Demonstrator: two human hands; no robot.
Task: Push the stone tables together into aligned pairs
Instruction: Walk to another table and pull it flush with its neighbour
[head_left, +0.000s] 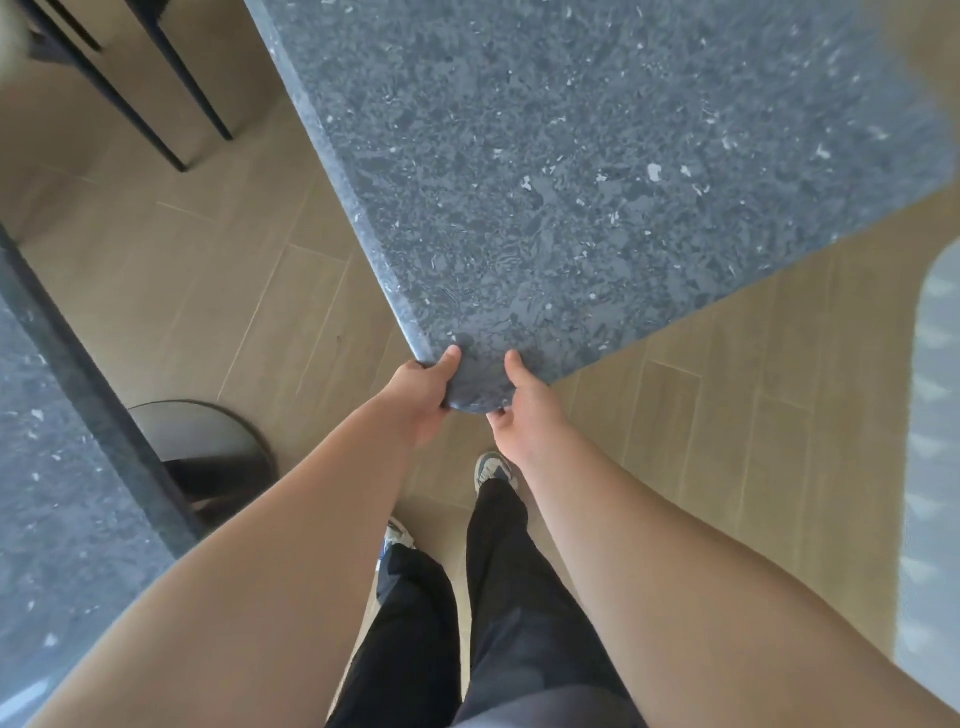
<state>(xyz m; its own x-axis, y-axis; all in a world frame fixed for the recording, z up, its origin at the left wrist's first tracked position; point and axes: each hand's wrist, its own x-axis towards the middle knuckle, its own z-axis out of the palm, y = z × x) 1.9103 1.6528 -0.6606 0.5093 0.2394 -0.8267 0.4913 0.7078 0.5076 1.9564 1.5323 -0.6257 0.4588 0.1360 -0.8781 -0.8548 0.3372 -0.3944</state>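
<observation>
At the bottom centre of the frame stand the person's legs in black trousers (498, 597), with two light sneakers on the floor — one (399, 535) just left of centre, the other (493, 467) a little higher. Two bare forearms reach up from the lower corners toward the middle of the frame.

The left hand (423, 395) holds the rounded near corner of the stone table (597, 171) from its left side: the thumb lies on the top surface, the fingers curl under the edge. The right hand (524, 405) holds the same corner from its right side, thumb on top and fingertips tucked beneath. Both grips are clenched on the corner, thumbs close but apart.

This table fills the upper centre and upper right — a dark grey speckled slab seen corner-on, its edges running off toward the top and the right of the frame.

A second table (57, 467) of the same stone runs along the left edge, lower left, well apart from the first. Beside its edge, a round dark base (208, 436) sits on the floor.

The floor (208, 270) is of pale wood-look planks. In the upper left, thin black legs (171, 78) of some furniture stand on it. A pale blurred patch (935, 441) runs down the right edge.
</observation>
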